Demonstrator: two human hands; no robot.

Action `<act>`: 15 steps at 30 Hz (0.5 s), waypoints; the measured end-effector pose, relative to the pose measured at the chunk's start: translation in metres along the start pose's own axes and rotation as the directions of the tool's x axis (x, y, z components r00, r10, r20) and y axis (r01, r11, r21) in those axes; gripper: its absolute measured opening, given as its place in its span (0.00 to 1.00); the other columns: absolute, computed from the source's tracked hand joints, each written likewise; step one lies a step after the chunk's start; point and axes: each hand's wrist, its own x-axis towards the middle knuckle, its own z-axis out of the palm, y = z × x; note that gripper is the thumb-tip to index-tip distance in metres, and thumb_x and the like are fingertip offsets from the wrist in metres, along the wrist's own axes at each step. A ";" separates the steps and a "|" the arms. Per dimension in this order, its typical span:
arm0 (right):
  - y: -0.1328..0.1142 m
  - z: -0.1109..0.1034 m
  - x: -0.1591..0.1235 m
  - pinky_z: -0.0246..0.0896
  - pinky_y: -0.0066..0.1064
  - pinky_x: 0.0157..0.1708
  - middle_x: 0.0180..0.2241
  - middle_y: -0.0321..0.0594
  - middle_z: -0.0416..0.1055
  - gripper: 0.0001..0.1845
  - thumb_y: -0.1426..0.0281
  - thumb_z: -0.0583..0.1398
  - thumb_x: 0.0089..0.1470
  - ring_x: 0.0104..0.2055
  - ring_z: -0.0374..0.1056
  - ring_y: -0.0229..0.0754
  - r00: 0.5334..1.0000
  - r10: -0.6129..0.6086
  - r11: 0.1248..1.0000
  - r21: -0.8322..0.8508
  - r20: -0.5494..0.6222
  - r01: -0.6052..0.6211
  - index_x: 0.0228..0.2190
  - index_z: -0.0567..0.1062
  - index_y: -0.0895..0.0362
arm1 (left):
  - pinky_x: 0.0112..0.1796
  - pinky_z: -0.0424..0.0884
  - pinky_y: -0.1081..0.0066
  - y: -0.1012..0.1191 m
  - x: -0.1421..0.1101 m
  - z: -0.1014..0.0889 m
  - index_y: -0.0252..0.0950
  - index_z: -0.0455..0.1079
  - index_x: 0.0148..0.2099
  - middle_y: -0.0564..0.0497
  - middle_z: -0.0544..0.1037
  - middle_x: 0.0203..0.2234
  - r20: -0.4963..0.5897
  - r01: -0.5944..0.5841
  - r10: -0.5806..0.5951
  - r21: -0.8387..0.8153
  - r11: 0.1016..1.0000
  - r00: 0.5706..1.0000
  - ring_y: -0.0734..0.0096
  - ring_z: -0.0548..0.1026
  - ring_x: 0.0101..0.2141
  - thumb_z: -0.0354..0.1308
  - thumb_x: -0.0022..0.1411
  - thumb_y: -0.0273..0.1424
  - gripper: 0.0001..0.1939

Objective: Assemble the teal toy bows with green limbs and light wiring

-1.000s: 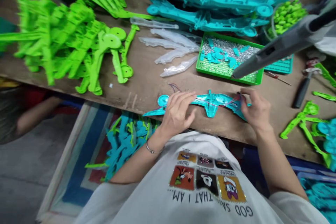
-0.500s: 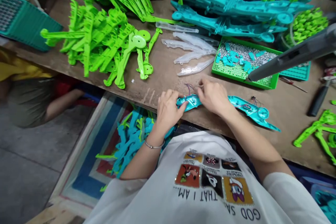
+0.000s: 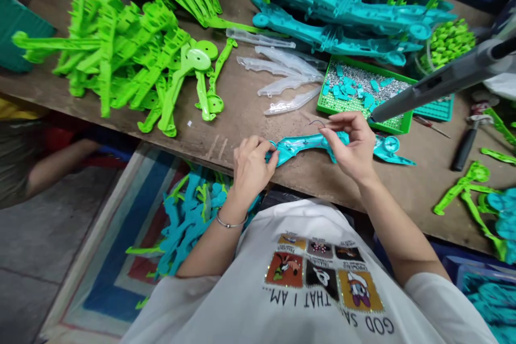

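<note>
A long turquoise plastic shell lies along the table edge, its hollow side up and thin wires inside. My left hand is closed on its left end, thumb and fingers around the tip. Above the shell's middle, my right hand has thumb and forefinger pinched on a thin dark wire that loops out to the left. Past that hand, the shell's right end with its round cup shows; the part between is covered by the hand.
A grey pen-shaped power screwdriver slants in over a green tray of screws and small turquoise pieces. Clear plastic strips, a pile of lime-green parts and stacked turquoise shells lie behind. A black-handled tool is at right.
The shell has been turned so its round cup points right instead of left. My right hand moved to mid-shell, then back right, and now pinches the wire; my left hand took the left end.
</note>
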 end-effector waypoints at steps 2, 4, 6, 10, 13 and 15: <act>0.003 0.001 0.001 0.75 0.35 0.43 0.37 0.35 0.79 0.13 0.61 0.69 0.56 0.39 0.78 0.41 0.999 0.021 0.999 0.050 0.033 -0.022 0.42 0.77 0.51 | 0.47 0.68 0.59 0.000 0.000 0.001 0.39 0.75 0.39 0.47 0.79 0.41 -0.001 -0.017 0.017 0.005 1.000 1.000 0.56 0.75 0.45 0.59 0.68 0.33 0.05; 0.002 0.002 0.002 0.76 0.36 0.44 0.37 0.35 0.79 0.13 0.61 0.69 0.56 0.40 0.79 0.41 0.999 0.001 0.994 0.111 0.043 -0.006 0.42 0.77 0.51 | 0.47 0.68 0.59 -0.001 0.000 0.002 0.39 0.74 0.40 0.47 0.79 0.40 -0.009 -0.049 0.049 0.006 0.999 0.999 0.57 0.76 0.45 0.57 0.69 0.32 0.05; -0.005 -0.002 0.000 0.77 0.37 0.44 0.37 0.36 0.79 0.13 0.62 0.69 0.57 0.40 0.79 0.42 0.999 -0.041 0.987 0.156 -0.025 0.044 0.43 0.77 0.50 | 0.49 0.68 0.59 -0.002 0.000 0.003 0.39 0.73 0.41 0.47 0.80 0.40 -0.039 -0.078 0.078 -0.002 0.997 0.996 0.58 0.77 0.44 0.56 0.70 0.32 0.05; -0.020 -0.036 -0.004 0.77 0.41 0.38 0.35 0.35 0.75 0.11 0.61 0.66 0.58 0.35 0.78 0.43 0.912 -0.177 0.977 0.047 -0.370 0.209 0.43 0.75 0.47 | 0.52 0.68 0.58 -0.005 0.002 0.003 0.40 0.69 0.40 0.48 0.81 0.40 -0.145 -0.096 0.085 -0.068 0.993 0.986 0.60 0.78 0.44 0.55 0.70 0.30 0.03; -0.020 -0.084 -0.002 0.72 0.39 0.29 0.30 0.35 0.71 0.09 0.64 0.65 0.53 0.29 0.74 0.42 0.680 -0.343 0.928 -0.121 -0.648 0.352 0.39 0.76 0.48 | 0.54 0.68 0.56 -0.009 0.006 0.001 0.40 0.68 0.40 0.48 0.82 0.40 -0.197 -0.096 0.076 -0.093 0.991 0.978 0.59 0.79 0.45 0.56 0.69 0.30 0.02; -0.010 -0.125 0.000 0.67 0.37 0.26 0.29 0.34 0.70 0.10 0.68 0.64 0.48 0.27 0.72 0.40 0.540 -0.386 0.907 -0.202 -0.748 0.369 0.36 0.75 0.49 | 0.55 0.68 0.56 -0.012 0.008 -0.001 0.40 0.68 0.40 0.48 0.82 0.40 -0.220 -0.100 0.080 -0.080 0.992 0.972 0.58 0.79 0.46 0.57 0.68 0.31 0.02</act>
